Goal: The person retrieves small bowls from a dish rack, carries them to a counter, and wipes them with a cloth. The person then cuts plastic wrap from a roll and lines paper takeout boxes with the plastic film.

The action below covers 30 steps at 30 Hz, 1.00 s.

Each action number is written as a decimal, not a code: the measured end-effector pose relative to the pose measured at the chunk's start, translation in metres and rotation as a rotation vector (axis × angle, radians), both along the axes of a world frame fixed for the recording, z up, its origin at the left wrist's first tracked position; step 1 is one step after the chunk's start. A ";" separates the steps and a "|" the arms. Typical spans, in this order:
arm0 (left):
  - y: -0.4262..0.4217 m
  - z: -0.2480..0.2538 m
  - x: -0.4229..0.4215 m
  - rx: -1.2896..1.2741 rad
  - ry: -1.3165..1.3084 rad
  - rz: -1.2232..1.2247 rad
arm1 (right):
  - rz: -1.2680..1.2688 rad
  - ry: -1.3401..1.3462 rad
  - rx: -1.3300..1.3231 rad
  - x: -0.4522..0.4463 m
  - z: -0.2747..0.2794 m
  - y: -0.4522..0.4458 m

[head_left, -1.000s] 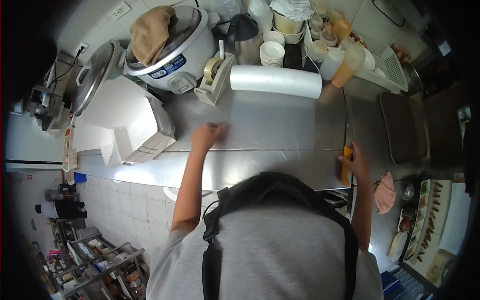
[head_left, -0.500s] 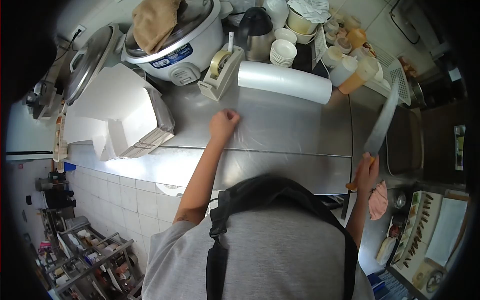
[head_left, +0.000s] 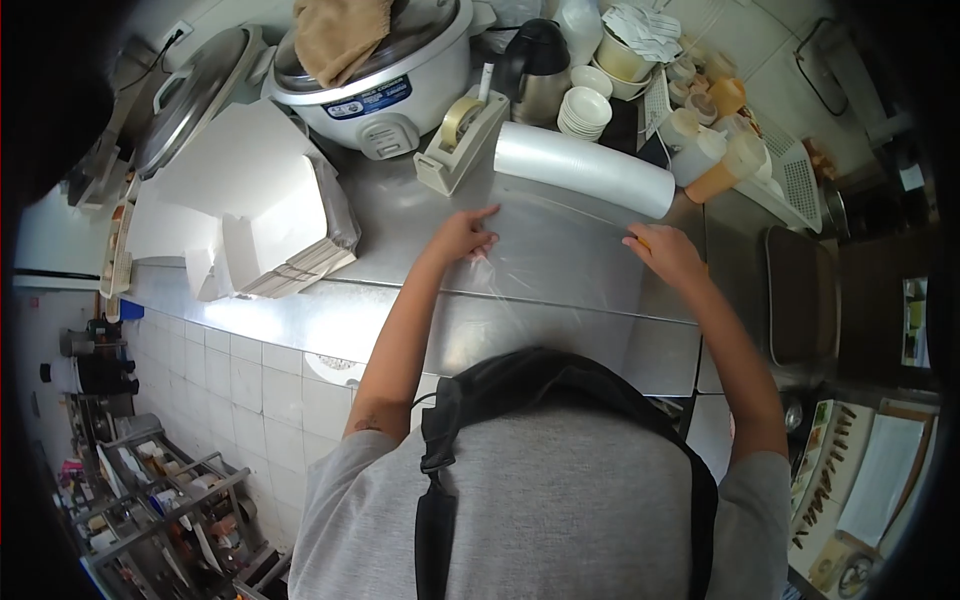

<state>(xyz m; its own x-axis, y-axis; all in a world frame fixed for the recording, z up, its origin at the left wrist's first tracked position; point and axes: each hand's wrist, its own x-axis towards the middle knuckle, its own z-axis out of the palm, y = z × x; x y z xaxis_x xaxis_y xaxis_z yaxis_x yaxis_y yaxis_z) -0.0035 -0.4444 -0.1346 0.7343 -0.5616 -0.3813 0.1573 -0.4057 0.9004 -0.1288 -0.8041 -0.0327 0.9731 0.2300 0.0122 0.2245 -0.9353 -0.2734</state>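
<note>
A roll of clear plastic film (head_left: pixel 585 168) lies across the steel counter, with a loose sheet of film (head_left: pixel 560 265) drawn from it toward me. My left hand (head_left: pixel 466 238) is at the sheet's left side, index finger stretched toward the roll and the other fingers curled on the film. My right hand (head_left: pixel 670 256) grips the orange handle of a long knife (head_left: pixel 644 242). The blade is seen nearly edge-on as a thin line, pointing left along the near side of the roll, over the film. Whether it touches the film is unclear.
A tape dispenser (head_left: pixel 462 142) stands left of the roll, before a rice cooker (head_left: pixel 375 85). White cardboard boxes (head_left: pixel 270 215) are stacked at the left. Behind the roll are a kettle (head_left: pixel 538 70), small bowls (head_left: pixel 584 112) and sauce bottles (head_left: pixel 700 155). A tray (head_left: pixel 803 295) is at the right.
My right hand has swung the knife from the far right, blade up, to beside the roll. My left index finger has stretched out from a closed hand. The view has shifted slightly.
</note>
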 end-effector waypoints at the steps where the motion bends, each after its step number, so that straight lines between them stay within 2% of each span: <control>1: -0.001 0.004 0.001 0.026 0.029 -0.008 | 0.024 -0.031 -0.014 0.007 0.000 0.002; 9: -0.017 0.041 0.010 0.298 0.057 -0.121 | 0.029 -0.035 -0.095 0.036 0.003 0.008; 16: -0.025 0.045 0.019 0.424 0.031 -0.208 | 0.059 -0.058 -0.121 0.050 0.002 0.013; 22: -0.029 0.051 0.020 0.491 0.003 -0.262 | 0.025 0.056 -0.268 0.058 0.008 0.019; 30: -0.038 0.054 0.025 0.617 -0.024 -0.345 | 0.018 0.096 -0.306 0.048 0.020 0.010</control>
